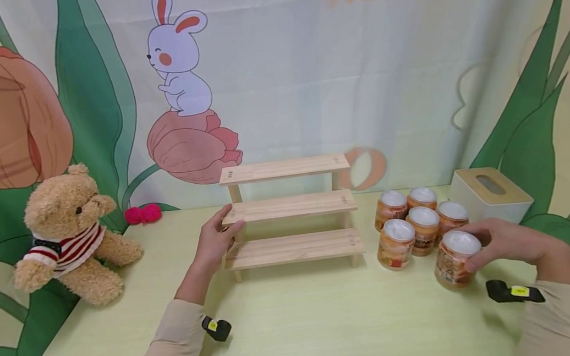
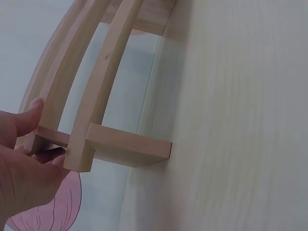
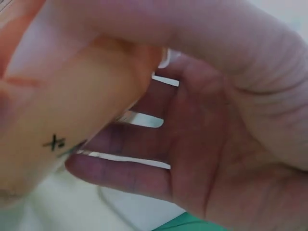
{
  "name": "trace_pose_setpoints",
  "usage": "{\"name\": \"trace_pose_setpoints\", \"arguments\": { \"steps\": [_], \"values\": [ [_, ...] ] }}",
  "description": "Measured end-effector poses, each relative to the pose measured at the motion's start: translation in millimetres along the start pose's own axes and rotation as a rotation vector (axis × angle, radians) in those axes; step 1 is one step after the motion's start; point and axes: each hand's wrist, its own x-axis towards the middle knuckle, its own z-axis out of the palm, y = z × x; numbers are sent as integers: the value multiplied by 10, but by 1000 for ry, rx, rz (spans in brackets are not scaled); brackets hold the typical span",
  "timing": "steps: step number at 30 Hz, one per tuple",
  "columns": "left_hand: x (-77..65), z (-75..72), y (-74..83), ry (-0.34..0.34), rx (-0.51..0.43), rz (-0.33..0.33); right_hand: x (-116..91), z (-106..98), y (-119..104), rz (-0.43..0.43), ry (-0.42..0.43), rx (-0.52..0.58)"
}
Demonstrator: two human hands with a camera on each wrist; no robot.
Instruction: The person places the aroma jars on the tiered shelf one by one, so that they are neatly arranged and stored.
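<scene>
A three-tier light wooden shelf (image 1: pixel 295 249) stands on the table. My left hand (image 1: pixel 217 238) grips the left end of its middle tier, thumb on top; in the left wrist view that hand (image 2: pixel 29 159) holds the end of a board (image 2: pixel 72 62). At the right, my right hand (image 1: pixel 510 245) holds an orange-labelled can (image 1: pixel 454 265) with a silvery lid, from its right side. Up close, the can (image 3: pixel 72 106) bears small dark marks, and the thumb crosses over it. Whether its base touches the table cannot be told. Several similar cans (image 1: pixel 396 244) stand just behind and left of it.
A white tissue box (image 1: pixel 495 207) with a wooden top sits behind the cans. On the left, a teddy bear (image 1: pixel 78 236) in a striped shirt sits near a pink bow-shaped item (image 1: pixel 143 214). A printed curtain (image 1: pixel 284 90) hangs behind the table (image 1: pixel 325 324).
</scene>
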Motion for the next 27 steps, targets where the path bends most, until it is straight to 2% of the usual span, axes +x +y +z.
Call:
{"name": "trace_pose_setpoints", "arguments": {
  "steps": [2,9,17,27],
  "values": [
    [5,-1,-13,1,0,1,-34,-21,-85,8,18,-8],
    [10,4,-27,11,12,3,-65,-55,-351,-49,1,82],
    [-15,0,-18,11,16,-1,120,22,-590,-169,78,54],
    [-11,7,-22,12,-4,17,518,273,-924,-33,213,239]
  ]
}}
